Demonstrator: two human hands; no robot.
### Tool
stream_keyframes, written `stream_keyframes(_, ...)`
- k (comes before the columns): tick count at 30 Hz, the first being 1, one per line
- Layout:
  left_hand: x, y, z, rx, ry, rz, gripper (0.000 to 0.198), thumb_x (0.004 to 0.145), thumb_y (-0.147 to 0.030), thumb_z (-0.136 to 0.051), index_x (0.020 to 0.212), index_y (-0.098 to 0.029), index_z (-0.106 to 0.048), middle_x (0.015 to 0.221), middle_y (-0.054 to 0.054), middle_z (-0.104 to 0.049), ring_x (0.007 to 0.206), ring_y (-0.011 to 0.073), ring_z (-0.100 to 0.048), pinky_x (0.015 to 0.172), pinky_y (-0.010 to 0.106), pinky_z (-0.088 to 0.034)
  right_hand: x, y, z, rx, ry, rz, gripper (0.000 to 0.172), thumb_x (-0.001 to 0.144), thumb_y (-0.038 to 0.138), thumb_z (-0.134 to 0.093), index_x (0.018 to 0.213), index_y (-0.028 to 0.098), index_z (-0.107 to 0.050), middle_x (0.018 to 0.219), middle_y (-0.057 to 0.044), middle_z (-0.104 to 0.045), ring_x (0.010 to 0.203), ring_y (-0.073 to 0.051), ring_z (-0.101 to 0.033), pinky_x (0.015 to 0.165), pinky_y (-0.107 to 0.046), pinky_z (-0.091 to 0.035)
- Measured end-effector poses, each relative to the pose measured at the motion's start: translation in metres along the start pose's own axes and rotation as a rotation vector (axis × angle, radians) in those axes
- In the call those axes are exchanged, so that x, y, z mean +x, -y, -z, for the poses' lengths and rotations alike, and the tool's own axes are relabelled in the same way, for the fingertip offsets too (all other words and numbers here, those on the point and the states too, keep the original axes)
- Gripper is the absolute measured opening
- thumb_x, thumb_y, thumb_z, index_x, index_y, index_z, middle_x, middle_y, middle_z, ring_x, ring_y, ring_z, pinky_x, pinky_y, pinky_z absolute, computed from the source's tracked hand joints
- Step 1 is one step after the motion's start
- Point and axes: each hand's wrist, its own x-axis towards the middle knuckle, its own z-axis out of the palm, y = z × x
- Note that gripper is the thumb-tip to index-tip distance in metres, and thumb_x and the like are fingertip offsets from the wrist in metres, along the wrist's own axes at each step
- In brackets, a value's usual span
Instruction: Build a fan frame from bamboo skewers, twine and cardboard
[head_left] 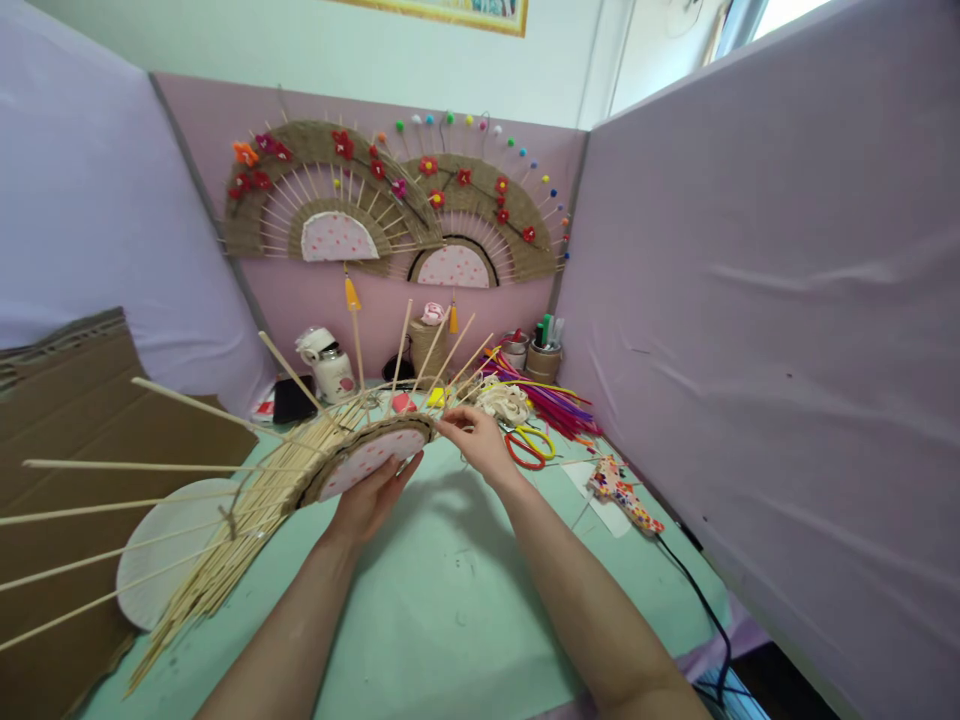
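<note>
A half-made craft fan (367, 455), with a pink dotted half-disc edged in jute and long wooden skewers fanning out left and upward, is held tilted above the pale green table (450, 610). My left hand (371, 500) supports the half-disc from underneath, fingers curled around its lower edge. My right hand (476, 440) is at the fan's right end, fingertips pinched together on the jute rim or a thin string there; what they pinch is too small to make out.
A bundle of loose skewers (217, 560) lies over a white paper plate (161, 560) at left, beside brown cardboard (67, 450). Scissors (525, 445), colourful sticks (551, 400), a glue gun (622, 495) with black cord, jars and twine sit behind. Two finished fans (390, 205) hang on the pink partition.
</note>
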Motion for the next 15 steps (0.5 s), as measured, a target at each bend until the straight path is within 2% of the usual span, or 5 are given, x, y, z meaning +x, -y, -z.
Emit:
stream_keyframes(3,0.001,0.001,0.001,-0.006,-0.006,0.004,0.049,0.073,-0.013,-0.076,0.118,-0.025,-0.064,0.13,0.004,-0.063,0.136,0.0288,-0.041,0.114,0.055,-0.033,-0.003,-0.007,0.004,0.119,-0.026,-0.02,0.02,0.072,0.039,-0.066,0.07,0.02,-0.064,0.07,0.0,-0.065,0.071,-0.017,-0.059,0.07,-0.03,-0.046)
stream_keyframes(8,0.001,0.003,0.002,0.004,-0.033,0.003,0.044,0.071,-0.012,-0.078,0.112,-0.024,-0.067,0.125,0.004,-0.066,0.136,0.0292,-0.042,0.114,0.057,-0.032,-0.002,-0.011,0.014,0.41,-0.053,-0.111,0.015,0.072,0.036,-0.063,0.071,0.021,-0.059,0.073,0.0,-0.068,0.071,-0.016,-0.062,0.072,-0.029,-0.046)
stream_keyframes(12,0.001,0.003,0.004,0.014,-0.034,0.012,0.04,0.071,-0.012,-0.077,0.109,-0.023,-0.067,0.127,0.004,-0.065,0.137,0.029,-0.04,0.115,0.056,-0.032,0.001,-0.01,0.02,0.498,-0.022,-0.215,0.023,0.069,0.041,-0.066,0.073,0.021,-0.054,0.057,0.005,-0.058,0.049,-0.009,-0.048,0.054,-0.024,-0.039)
stream_keyframes(15,0.001,0.002,0.002,0.017,-0.039,0.018,0.043,0.071,-0.012,-0.078,0.111,-0.023,-0.067,0.127,0.004,-0.065,0.136,0.0299,-0.041,0.114,0.057,-0.032,0.003,-0.012,0.023,0.467,-0.049,-0.226,0.031,0.065,0.046,-0.071,0.073,0.021,-0.055,0.052,0.008,-0.05,0.043,-0.007,-0.038,0.049,-0.024,-0.033)
